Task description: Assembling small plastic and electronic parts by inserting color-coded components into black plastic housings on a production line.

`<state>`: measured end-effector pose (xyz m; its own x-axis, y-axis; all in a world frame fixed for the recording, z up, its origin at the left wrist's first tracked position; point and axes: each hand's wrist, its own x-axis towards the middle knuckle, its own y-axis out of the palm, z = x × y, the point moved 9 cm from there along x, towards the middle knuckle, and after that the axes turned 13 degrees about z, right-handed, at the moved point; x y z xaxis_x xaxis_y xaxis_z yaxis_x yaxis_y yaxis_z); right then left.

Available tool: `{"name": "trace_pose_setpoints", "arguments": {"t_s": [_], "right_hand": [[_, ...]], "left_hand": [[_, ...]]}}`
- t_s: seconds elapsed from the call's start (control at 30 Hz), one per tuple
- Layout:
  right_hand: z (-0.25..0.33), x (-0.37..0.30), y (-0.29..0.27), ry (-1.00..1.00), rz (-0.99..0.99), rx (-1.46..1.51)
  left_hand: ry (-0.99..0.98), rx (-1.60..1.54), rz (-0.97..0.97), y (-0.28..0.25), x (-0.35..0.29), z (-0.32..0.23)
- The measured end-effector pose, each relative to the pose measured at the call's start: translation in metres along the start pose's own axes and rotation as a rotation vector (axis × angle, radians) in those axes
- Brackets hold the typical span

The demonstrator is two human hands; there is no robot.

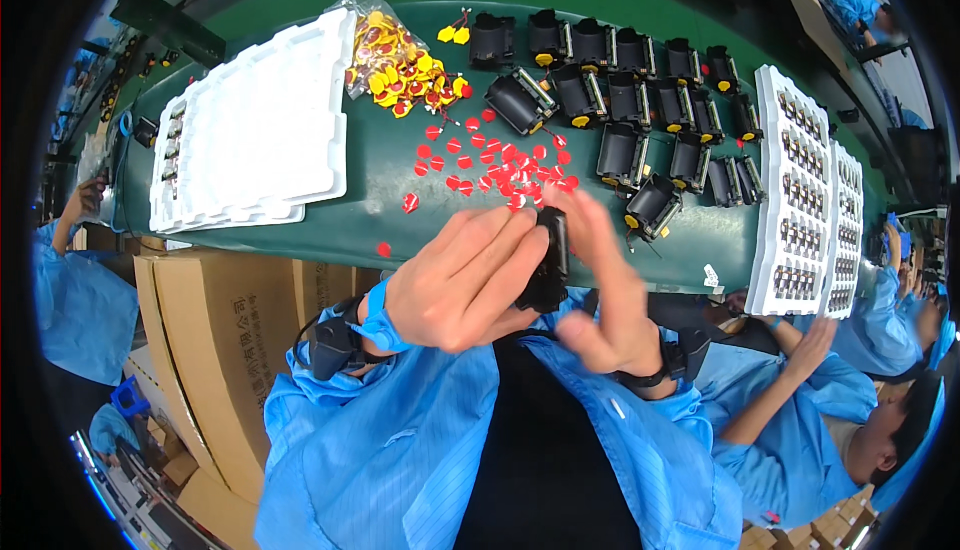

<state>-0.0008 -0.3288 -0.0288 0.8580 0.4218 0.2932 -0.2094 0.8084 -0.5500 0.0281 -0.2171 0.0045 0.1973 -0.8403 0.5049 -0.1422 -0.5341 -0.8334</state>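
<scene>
Close in front of my body, my left hand (455,280) has its fingers closed round a black plastic housing (550,265), held tilted on end. My right hand (610,295) is beside the housing's right side, slightly blurred, its fingers stretched up and its thumb spread apart; whether it touches the housing is hard to see. Just beyond both hands, many round red stickers (515,165) lie scattered on the green table (390,220). Past them is a heap of yellow discs with red faces and thin wires (400,75), partly spilling from a clear plastic bag (375,15).
Rows of black housings (630,100) with yellow discs and small circuit boards stand at the right. White trays of small parts (795,200) lie at the right end, stacked white trays (260,120) at the left. A cardboard box (225,330) is at lower left; a co-worker (800,390) sits at right.
</scene>
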Motion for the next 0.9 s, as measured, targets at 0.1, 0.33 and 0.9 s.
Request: {"name": "trace_pose_setpoints", "arguments": {"t_s": [0.1,0.33,0.9], "right_hand": [[-0.005,0.000,-0.012,0.058,-0.076,-0.176],[-0.021,-0.008,-0.031,0.216,-0.325,-0.084],[0.000,-0.002,-0.025,0.070,-0.315,-0.151]], "left_hand": [[0.056,-0.003,-0.030,-0.003,-0.005,-0.008],[-0.236,-0.467,-0.081,-0.012,0.005,0.026],[-0.584,-0.813,-0.100,0.038,-0.008,0.050]]}}
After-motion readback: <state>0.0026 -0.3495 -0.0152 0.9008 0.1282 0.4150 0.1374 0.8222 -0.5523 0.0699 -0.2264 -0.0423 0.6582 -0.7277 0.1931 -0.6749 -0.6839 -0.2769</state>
